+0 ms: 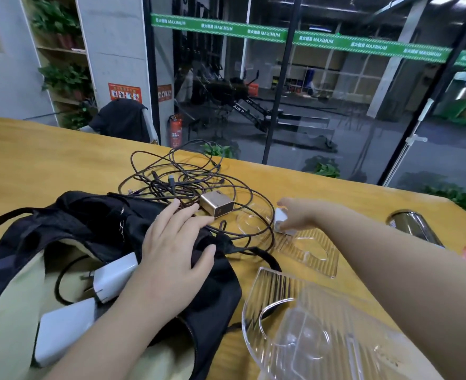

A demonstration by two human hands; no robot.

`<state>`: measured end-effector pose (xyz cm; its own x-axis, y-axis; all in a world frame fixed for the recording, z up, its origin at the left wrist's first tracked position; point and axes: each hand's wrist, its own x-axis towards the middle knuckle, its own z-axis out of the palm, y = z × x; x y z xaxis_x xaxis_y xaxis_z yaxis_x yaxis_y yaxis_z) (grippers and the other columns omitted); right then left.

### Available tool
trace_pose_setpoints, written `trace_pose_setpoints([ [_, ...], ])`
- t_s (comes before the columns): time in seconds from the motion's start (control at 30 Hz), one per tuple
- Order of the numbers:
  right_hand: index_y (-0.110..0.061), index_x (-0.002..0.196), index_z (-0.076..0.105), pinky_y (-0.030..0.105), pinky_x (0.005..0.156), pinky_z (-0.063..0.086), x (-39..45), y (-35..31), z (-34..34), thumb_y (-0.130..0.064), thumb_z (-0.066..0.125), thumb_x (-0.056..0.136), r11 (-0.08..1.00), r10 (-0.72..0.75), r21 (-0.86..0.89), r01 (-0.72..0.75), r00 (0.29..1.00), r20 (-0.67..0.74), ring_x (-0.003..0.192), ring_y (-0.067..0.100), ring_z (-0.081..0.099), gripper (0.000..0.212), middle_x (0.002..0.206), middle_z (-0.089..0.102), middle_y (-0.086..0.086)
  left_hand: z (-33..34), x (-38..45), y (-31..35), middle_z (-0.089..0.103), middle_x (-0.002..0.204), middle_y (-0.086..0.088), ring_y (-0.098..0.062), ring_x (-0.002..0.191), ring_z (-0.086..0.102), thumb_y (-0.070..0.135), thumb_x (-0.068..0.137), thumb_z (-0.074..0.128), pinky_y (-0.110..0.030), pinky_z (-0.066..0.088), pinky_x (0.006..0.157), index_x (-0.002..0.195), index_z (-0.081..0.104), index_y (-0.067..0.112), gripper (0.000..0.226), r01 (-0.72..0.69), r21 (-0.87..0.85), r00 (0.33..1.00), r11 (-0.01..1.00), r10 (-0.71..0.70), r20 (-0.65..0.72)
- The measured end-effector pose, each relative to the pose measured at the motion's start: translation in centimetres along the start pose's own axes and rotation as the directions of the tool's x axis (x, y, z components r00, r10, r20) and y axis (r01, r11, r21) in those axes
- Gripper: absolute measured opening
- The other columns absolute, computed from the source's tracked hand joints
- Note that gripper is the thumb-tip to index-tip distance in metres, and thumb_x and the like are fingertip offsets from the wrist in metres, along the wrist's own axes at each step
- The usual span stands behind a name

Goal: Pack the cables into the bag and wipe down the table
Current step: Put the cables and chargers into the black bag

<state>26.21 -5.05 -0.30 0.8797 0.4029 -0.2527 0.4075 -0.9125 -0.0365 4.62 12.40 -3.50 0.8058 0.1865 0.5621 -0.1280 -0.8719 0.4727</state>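
Table (62, 160): yellow wooden top that carries everything below; it ends at a glass wall on its far side.
Bag (94, 223): black, with a pale lining, lying open on the table's near left; all places below are given from it.
Clear trays: one ribbed plastic tray (322, 333) just right of the bag at the near edge, a second ribbed tray (316, 253) beyond that, farther right of the bag.
Cables (177, 176): a loose dark tangle on the table just beyond the bag's far edge, with some strands running onto the bag.
White chargers: two inside the bag's mouth, a larger one (62, 330) nearest the camera and a plug adapter (114, 275) just above it, with a dark cord looped beside them.
Gold charger (217, 206): on the table at the bag's far right corner, among the cables.
Left hand (177, 248): laid flat on the bag's right side, fingers straight and spread, gripping nothing.
Right hand (294, 215): well right of the bag, over the second tray, fingers curled round a small white block (281, 216).
Dark cylinder (412, 226): lying far right of the bag.
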Motion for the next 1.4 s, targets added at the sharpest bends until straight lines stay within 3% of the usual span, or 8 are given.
trace_pose_setpoints([
  [0.33,-0.011,0.128,0.050,0.033,0.083,0.046,-3.8,-0.9,-0.5,-0.042,0.069,0.080,0.998,-0.052,0.022,0.060,0.963,-0.263,0.106,0.025,0.053,0.060,0.122,0.057,0.007,-0.2,0.1,0.1,0.037,0.142,0.009,-0.008,0.138,0.010,0.027,0.087,0.054,-0.017,-0.004,0.105,0.125,0.051,0.027,0.038,-0.056,0.086,0.993,0.995,0.065,-0.094],
  [0.63,-0.012,0.107,0.062,0.046,0.082,0.053,-13.0,-6.6,-1.5,-0.046,0.070,0.074,0.928,-0.299,0.105,0.358,0.881,-0.368,0.091,0.026,0.062,0.049,0.103,0.066,0.009,-4.2,-0.3,-1.9,0.040,0.136,0.002,-0.020,0.128,0.030,0.021,0.090,0.047,-0.032,0.020,0.105,0.128,0.041,0.021,0.039,0.142,0.299,0.987,0.943,-0.111,-0.119],
  [0.8,-0.011,0.104,0.063,0.030,0.063,0.046,-16.2,-10.5,-2.1,-0.046,0.070,0.075,0.850,-0.424,0.137,0.510,0.814,-0.397,0.083,0.026,0.061,0.046,0.096,0.066,0.009,-6.8,-0.8,-4.1,0.045,0.121,-0.001,-0.021,0.116,0.034,0.013,0.086,0.045,-0.030,0.023,0.094,0.107,0.043,0.021,0.022,0.108,0.551,0.991,0.827,-0.131,0.002],
  [0.9,-0.015,0.109,0.063,0.036,0.079,0.052,-17.9,-13.1,-2.2,-0.045,0.071,0.075,0.798,-0.492,0.131,0.588,0.762,-0.421,0.091,0.020,0.061,0.046,0.100,0.066,0.001,-8.5,-0.9,-5.4,0.040,0.134,0.003,-0.019,0.127,0.028,0.012,0.082,0.048,-0.035,0.013,0.109,0.108,0.051,0.028,0.031,0.015,0.726,0.982,0.688,-0.146,0.118],
  [1.03,-0.005,0.112,0.060,0.046,0.084,0.050,-19.4,-16.0,-1.4,-0.044,0.070,0.077,0.750,-0.575,0.088,0.655,0.712,-0.403,0.096,0.027,0.060,0.053,0.107,0.064,0.012,-10.4,-1.3,-6.6,0.030,0.147,0.005,-0.018,0.137,0.016,0.010,0.079,0.049,-0.046,0.001,0.113,0.113,0.058,0.033,0.041,-0.057,0.848,0.945,0.527,-0.244,0.216],
  [1.1,-0.006,0.114,0.058,0.045,0.083,0.050,-19.8,-17.2,-0.6,-0.042,0.070,0.077,0.735,-0.607,0.077,0.674,0.704,-0.369,0.096,0.026,0.059,0.053,0.108,0.064,0.011,-11.0,-1.3,-7.3,0.037,0.141,0.007,-0.018,0.131,0.027,0.010,0.081,0.044,-0.044,0.012,0.109,0.119,0.054,0.029,0.043,-0.064,0.874,0.957,0.482,-0.219,0.191],
  [1.2,-0.005,0.115,0.057,0.043,0.082,0.050,-19.7,-18.6,0.6,-0.042,0.071,0.076,0.726,-0.634,0.058,0.685,0.700,-0.330,0.096,0.027,0.059,0.056,0.109,0.063,0.011,-11.6,-1.5,-7.9,0.043,0.131,0.010,-0.016,0.117,0.039,0.012,0.082,0.045,-0.032,0.026,0.086,0.123,0.045,0.027,0.043,-0.048,0.871,0.976,0.489,-0.163,0.145],
  [1.4,-0.019,0.121,0.049,0.028,0.072,0.039,-17.8,-20.5,2.1,-0.042,0.072,0.075,0.755,-0.612,0.059,0.654,0.733,-0.298,0.092,0.014,0.047,0.056,0.109,0.054,-0.004,-11.9,-2.3,-8.8,0.046,0.118,0.010,-0.016,0.115,0.036,0.006,0.078,0.040,-0.037,0.022,0.098,0.078,0.041,0.034,0.028,-0.006,0.822,0.965,0.570,-0.213,0.154],
])
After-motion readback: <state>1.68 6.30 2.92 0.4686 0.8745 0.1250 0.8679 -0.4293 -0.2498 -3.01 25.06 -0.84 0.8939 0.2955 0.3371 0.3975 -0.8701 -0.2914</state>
